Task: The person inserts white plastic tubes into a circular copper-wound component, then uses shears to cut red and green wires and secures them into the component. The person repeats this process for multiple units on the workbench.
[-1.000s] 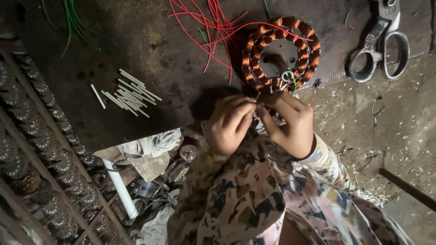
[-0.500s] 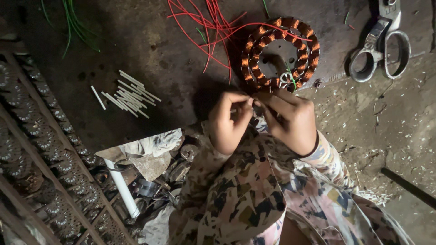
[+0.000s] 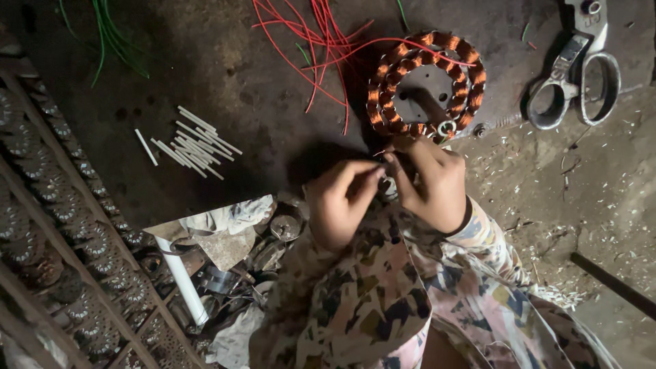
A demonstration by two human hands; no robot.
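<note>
Copper-wound stator ring (image 3: 427, 85) lies on the dark floor; just below it, left hand (image 3: 339, 203) and right hand (image 3: 432, 183) meet, fingertips pinching together something too small to tell.

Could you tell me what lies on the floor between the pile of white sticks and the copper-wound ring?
In the head view, loose red wires trail across the dark floor between the white sticks and the copper-wound ring.

Dim light, murky shadows, slightly soft
</note>
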